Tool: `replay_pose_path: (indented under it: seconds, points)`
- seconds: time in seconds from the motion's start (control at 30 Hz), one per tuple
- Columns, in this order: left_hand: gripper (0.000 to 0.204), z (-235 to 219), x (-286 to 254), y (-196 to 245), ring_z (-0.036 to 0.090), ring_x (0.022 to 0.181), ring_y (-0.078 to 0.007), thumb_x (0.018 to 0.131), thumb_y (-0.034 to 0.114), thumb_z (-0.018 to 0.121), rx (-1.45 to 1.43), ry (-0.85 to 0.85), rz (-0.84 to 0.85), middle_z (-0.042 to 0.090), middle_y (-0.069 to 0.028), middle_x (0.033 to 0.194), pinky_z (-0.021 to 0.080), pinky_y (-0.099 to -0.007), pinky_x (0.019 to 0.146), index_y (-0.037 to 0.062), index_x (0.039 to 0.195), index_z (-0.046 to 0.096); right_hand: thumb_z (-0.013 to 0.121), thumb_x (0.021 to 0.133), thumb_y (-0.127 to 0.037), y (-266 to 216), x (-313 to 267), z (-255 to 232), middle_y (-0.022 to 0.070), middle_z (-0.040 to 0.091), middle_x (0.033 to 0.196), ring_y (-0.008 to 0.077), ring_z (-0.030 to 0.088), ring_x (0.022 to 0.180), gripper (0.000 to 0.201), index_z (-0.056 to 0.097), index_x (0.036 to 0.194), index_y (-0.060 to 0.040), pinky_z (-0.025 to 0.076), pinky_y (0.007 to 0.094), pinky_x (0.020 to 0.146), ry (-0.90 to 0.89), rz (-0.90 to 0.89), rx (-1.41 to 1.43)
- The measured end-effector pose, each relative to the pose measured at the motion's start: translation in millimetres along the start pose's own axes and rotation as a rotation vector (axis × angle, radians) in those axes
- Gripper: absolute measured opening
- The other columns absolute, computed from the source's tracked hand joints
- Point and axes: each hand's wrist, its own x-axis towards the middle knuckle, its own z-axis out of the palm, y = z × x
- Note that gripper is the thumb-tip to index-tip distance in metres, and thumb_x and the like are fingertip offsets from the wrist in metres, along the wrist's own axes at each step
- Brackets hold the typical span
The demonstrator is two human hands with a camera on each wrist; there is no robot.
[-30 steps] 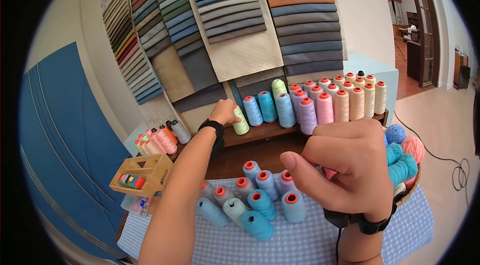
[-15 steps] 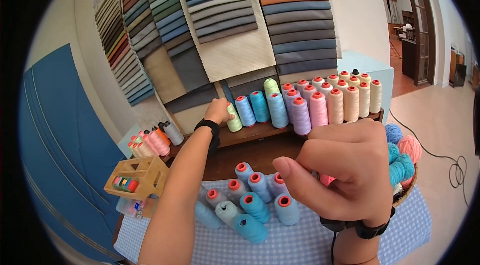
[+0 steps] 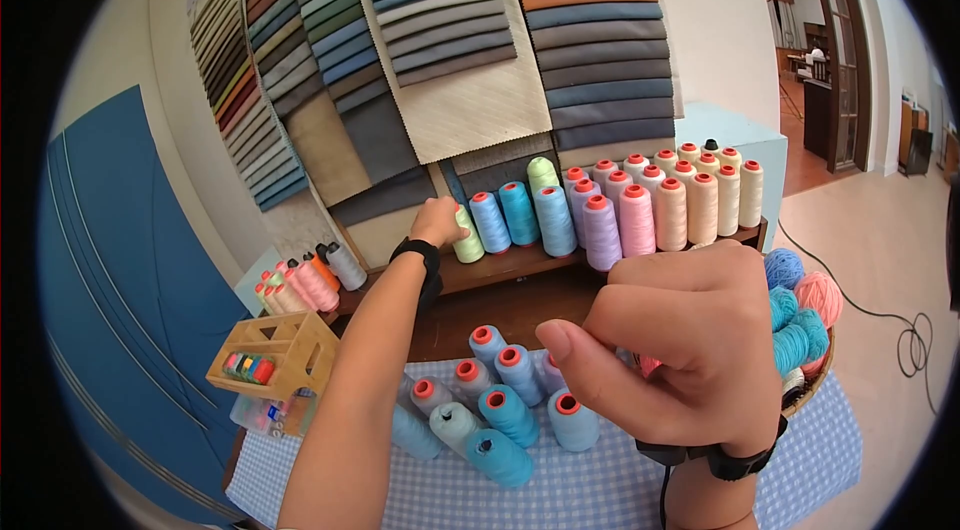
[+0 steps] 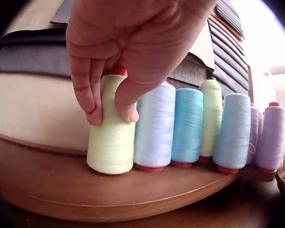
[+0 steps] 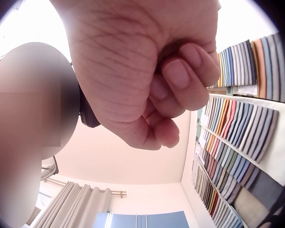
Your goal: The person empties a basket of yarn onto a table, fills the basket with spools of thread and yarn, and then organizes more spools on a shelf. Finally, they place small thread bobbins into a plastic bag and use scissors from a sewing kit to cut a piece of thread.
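Several small bright spools sit inside a wooden caddy at left, above a clear plastic box with blue and red pieces in it. Next, the left hand has its thumb and fingers clamped on the upper part of a pale green thread cone, upright on a brown shelf just beside a light blue cone. Lower down, blue and gray cones stand on a checked cloth. The right hand has its fingers curled together toward the palm. At right, a basket holds blue, teal and pink yarn balls.
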Motion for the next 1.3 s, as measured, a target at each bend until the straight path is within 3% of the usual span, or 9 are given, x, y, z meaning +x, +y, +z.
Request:
replay_pose_path:
  seconds: [0.37, 0.53, 0.67, 0.77, 0.83, 0.87, 0.97, 1.1, 1.3]
  points:
    - [0.062, 5.2, 7.3, -7.0, 0.064, 0.116, -0.0393, 0.075, 0.030, 0.088, -0.023, -0.010, 0.060, 0.067, -0.0253, 0.120, 0.053, -0.0448, 0.099, -0.0008, 0.122, 0.063, 0.078, 0.075, -0.005, 0.2, 1.0, 2.1, 0.0024, 0.039, 0.047, 0.0177, 0.035, 0.038, 0.034, 0.052, 0.053, -0.0053, 0.021, 0.0327, 0.040, -0.025, -0.001, -0.023]
    - [0.101, 9.5, 4.6, -19.6, 0.062, 0.119, -0.0414, 0.072, 0.028, 0.089, -0.052, 0.021, 0.200, 0.064, -0.0290, 0.126, 0.050, -0.0418, 0.102, -0.0092, 0.149, 0.036, 0.078, 0.075, -0.005, 0.8, 0.4, 2.9, 0.0029, 0.038, 0.047, 0.0188, 0.035, 0.039, 0.035, 0.051, 0.053, -0.0048, 0.022, 0.0331, 0.040, -0.025, -0.020, -0.033]
    - [0.106, 1.5, -3.2, -38.3, 0.057, 0.127, -0.0413, 0.069, 0.024, 0.090, -0.124, -0.009, 0.111, 0.061, -0.0330, 0.130, 0.046, -0.0396, 0.107, -0.0062, 0.152, 0.031, 0.077, 0.075, -0.004, -0.7, 0.2, 0.5, 0.0034, 0.038, 0.048, 0.0195, 0.036, 0.039, 0.034, 0.050, 0.053, -0.0043, 0.023, 0.0336, 0.040, -0.054, -0.033, -0.066]
    - [0.096, -16.9, -18.4, -63.0, 0.068, 0.112, -0.0372, 0.072, 0.021, 0.087, -0.075, 0.089, 0.089, 0.063, -0.0307, 0.127, 0.052, -0.0386, 0.097, -0.0060, 0.149, 0.037, 0.076, 0.075, -0.004, -3.3, -0.1, 2.1, 0.0036, 0.037, 0.048, 0.0194, 0.037, 0.040, 0.034, 0.049, 0.053, -0.0044, 0.023, 0.0335, 0.040, -0.056, -0.041, -0.073]
    - [0.081, -42.8, -39.0, -73.1, 0.067, 0.110, -0.0397, 0.072, 0.021, 0.085, -0.166, 0.019, 0.155, 0.069, -0.0281, 0.115, 0.054, -0.0407, 0.093, -0.0076, 0.140, 0.051, 0.076, 0.076, -0.004, -6.0, 0.6, 0.9, 0.0038, 0.038, 0.048, 0.0191, 0.037, 0.040, 0.033, 0.051, 0.054, -0.0044, 0.023, 0.0334, 0.040, -0.092, -0.042, -0.094]
    - [0.054, -52.7, -53.1, -77.7, 0.072, 0.095, -0.0321, 0.077, 0.017, 0.080, -0.145, 0.011, 0.208, 0.073, -0.0233, 0.104, 0.056, -0.0381, 0.083, -0.0046, 0.124, 0.065, 0.076, 0.076, -0.004, -7.2, 0.9, 1.3, 0.0038, 0.038, 0.048, 0.0191, 0.037, 0.040, 0.033, 0.051, 0.054, -0.0044, 0.023, 0.0334, 0.040, -0.089, -0.049, -0.086]
    - [0.035, -73.8, -104.4, -83.1, 0.072, 0.077, -0.0152, 0.085, 0.005, 0.071, -0.310, -0.315, 0.242, 0.075, -0.0105, 0.097, 0.057, -0.0293, 0.071, -0.0057, 0.119, 0.067, 0.076, 0.076, -0.005, -8.6, -0.1, 4.1, 0.0043, 0.039, 0.048, 0.0193, 0.038, 0.040, 0.032, 0.053, 0.055, -0.0042, 0.024, 0.0334, 0.040, -0.104, -0.054, -0.073]
    - [0.041, -80.8, -177.6, -87.6, 0.073, 0.087, -0.0164, 0.090, 0.008, 0.071, -0.250, -0.640, 0.432, 0.074, -0.0109, 0.105, 0.058, -0.0288, 0.077, 0.0024, 0.130, 0.065, 0.076, 0.078, -0.008, -10.5, -2.2, 4.6, 0.0053, 0.042, 0.049, 0.0221, 0.042, 0.041, 0.032, 0.054, 0.056, -0.0048, 0.029, 0.0351, 0.041, -0.125, -0.049, -0.084]
    - [0.051, -71.4, -216.9, -118.4, 0.075, 0.087, -0.0195, 0.085, 0.008, 0.076, -0.375, -0.629, 0.446, 0.069, -0.0130, 0.117, 0.059, -0.0298, 0.078, 0.0058, 0.135, 0.062, 0.076, 0.080, -0.010, -14.6, -2.0, 6.3, 0.0067, 0.044, 0.049, 0.0243, 0.045, 0.042, 0.034, 0.053, 0.056, -0.0045, 0.033, 0.0367, 0.042, -0.185, -0.046, -0.118]
